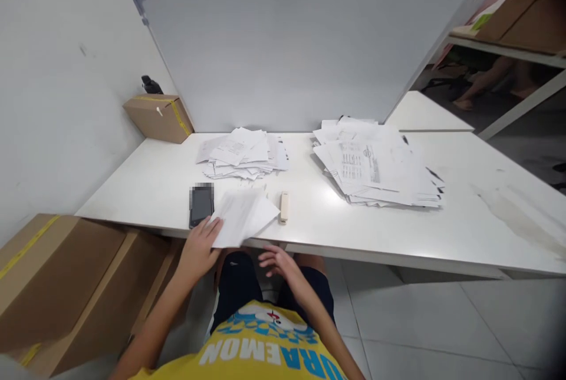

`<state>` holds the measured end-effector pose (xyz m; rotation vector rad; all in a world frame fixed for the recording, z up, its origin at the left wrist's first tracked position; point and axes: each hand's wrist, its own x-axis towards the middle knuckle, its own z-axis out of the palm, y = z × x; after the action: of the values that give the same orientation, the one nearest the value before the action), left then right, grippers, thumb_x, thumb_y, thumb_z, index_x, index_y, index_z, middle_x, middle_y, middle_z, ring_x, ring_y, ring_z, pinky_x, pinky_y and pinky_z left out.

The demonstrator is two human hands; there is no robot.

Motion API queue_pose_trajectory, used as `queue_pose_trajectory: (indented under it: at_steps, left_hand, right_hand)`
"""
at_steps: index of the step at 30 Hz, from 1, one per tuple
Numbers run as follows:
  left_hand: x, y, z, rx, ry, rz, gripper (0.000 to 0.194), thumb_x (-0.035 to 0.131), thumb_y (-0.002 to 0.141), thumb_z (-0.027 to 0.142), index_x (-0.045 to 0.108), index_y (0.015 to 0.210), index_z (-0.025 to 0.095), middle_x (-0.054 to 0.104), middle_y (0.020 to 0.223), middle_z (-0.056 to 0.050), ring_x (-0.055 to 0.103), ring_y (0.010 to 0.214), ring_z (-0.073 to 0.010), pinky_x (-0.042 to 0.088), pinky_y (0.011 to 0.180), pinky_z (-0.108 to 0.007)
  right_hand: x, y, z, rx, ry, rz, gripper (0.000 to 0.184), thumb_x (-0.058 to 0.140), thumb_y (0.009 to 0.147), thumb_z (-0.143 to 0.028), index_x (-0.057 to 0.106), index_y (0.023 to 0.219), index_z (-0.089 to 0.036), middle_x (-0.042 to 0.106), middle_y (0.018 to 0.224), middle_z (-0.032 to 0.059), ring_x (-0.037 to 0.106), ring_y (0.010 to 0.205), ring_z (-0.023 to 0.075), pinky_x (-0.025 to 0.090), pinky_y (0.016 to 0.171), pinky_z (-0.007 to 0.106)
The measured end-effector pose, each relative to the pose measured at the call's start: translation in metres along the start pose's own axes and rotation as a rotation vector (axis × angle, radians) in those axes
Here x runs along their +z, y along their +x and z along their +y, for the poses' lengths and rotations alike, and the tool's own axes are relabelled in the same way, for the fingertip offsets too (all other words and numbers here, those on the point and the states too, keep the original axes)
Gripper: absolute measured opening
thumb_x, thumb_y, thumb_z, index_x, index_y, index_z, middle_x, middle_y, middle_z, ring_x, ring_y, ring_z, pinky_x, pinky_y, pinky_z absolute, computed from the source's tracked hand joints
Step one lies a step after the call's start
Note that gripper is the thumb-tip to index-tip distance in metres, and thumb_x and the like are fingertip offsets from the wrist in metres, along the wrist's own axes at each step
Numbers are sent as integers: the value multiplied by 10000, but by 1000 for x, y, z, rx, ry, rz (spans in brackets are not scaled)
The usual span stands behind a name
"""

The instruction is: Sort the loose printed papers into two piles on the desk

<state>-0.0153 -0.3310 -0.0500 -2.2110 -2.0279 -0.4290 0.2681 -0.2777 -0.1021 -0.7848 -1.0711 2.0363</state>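
We judged the work part done. The left hand lay on the left edge of the loose sheets, its fingers close together on top; with the thumb hidden, we could not tell whether they pinched. The sheets sat at the front edge of the desk, not yet on either pile. Behind them stood the smaller pile. The right hand hung empty off the desk, fingers apart and loosely bent. Farther right spread the larger pile. Which pile was finished and which was left, we could not say.

Materials, again from the left: we noted a brown cardboard box with yellow tape, a flat black device, thin printed paper with fanned, uneven corners, a narrow cream block, and a glossy white desktop, stained toward its right end.
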Motion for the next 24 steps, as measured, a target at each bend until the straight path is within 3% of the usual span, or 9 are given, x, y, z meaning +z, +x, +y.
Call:
queue_pose_trajectory:
  at_steps: [3,6,8,11,14,17,20,22,24]
  left_hand:
    - [15,-34,31,66,-31,-66,574,421,921,198,521,1482,266,515,1517,-69,405,1471,-307,389,1175,-520]
    - [21,-46,52,123,-81,-146,596,349,923,90,551,1452,275,521,1515,-61,393,1482,-271,384,1185,-514]
    - [19,-47,54,160,-105,-183,600,345,927,70,550,1449,282,504,1529,-54,346,1507,-262,346,1211,-528]
    - [9,-41,42,199,-107,-202,606,350,919,58,588,1412,317,477,1550,-29,223,1552,-276,225,1248,-597]
    - [1,-29,18,163,-95,-187,618,355,905,57,626,1368,364,406,1596,-4,97,1573,-309,107,1239,-670]
    - [0,-19,-6,111,-129,-159,634,348,901,64,576,1422,344,326,1639,-11,42,1576,-323,53,1235,-673]
    - [6,-20,-18,24,-237,-10,655,375,901,91,416,1540,232,344,1635,-91,101,1574,-314,64,1250,-629]
    - [15,-29,-13,-121,-356,215,652,444,907,146,370,1554,177,385,1609,-135,160,1566,-300,89,1270,-565]
    - [28,-41,5,-379,-563,516,648,539,901,217,396,1532,200,425,1582,-129,247,1541,-272,145,1279,-480]
  right_hand:
    - [40,2,22,63,124,-57,551,725,783,-644,684,1204,-291,704,1230,76,668,1100,272,542,893,408]
    - [48,12,21,111,264,-2,537,744,774,-612,688,1183,-269,705,1257,63,648,1167,294,524,974,438]
    - [46,19,18,135,327,72,522,749,764,-602,695,1137,-242,729,1208,70,655,1160,301,532,975,444]
    - [43,25,17,140,330,148,486,783,738,-556,691,1085,-229,754,1117,63,690,1071,286,568,906,430]
    - [44,26,20,119,322,159,429,816,708,-523,680,999,-237,757,1001,28,705,903,231,589,793,377]
    - [50,28,21,93,332,161,390,829,688,-521,671,900,-234,732,875,0,664,769,172,578,710,315]
    - [57,30,20,81,315,198,382,851,653,-484,684,883,-229,703,787,-11,612,699,144,551,655,277]
    - [59,31,19,73,293,208,378,852,644,-460,705,899,-222,697,777,-9,597,691,138,540,645,269]
    - [60,30,19,57,268,217,359,846,646,-436,724,906,-220,699,792,-7,595,699,135,532,643,264]
